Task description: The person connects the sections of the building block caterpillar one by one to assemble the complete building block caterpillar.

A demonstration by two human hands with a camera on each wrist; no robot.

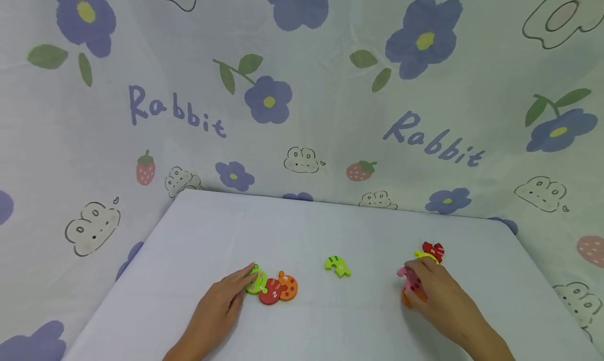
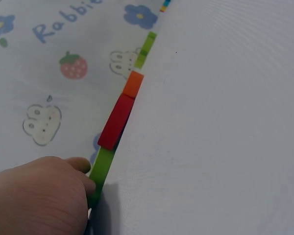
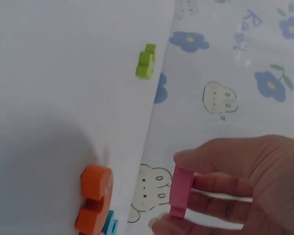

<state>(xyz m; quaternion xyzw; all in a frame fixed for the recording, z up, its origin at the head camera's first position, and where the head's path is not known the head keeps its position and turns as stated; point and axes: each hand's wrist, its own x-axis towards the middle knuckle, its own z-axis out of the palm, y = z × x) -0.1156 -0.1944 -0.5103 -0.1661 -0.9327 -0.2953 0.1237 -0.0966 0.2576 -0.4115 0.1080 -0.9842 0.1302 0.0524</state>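
Observation:
In the head view, my left hand (image 1: 214, 306) rests its fingertips on a green caterpillar-face puzzle piece (image 1: 256, 282). That piece joins a red piece marked 2 (image 1: 270, 293), which joins an orange spotted piece marked 3 (image 1: 288, 287). My right hand (image 1: 441, 295) pinches a pink spotted puzzle piece (image 3: 181, 191) between thumb and fingers, raised above the table in the right wrist view. Below it lies another orange piece (image 3: 95, 196), partly hidden by the hand in the head view. A red piece (image 1: 434, 251) and a yellow piece (image 1: 427, 256) lie just beyond.
A green striped curved piece (image 1: 337, 266) lies alone between the hands. A bit of a blue piece (image 3: 110, 225) shows behind the orange one. The white table (image 1: 330, 324) meets a hanging cloth (image 1: 321, 125) with flowers and rabbits at its back edge.

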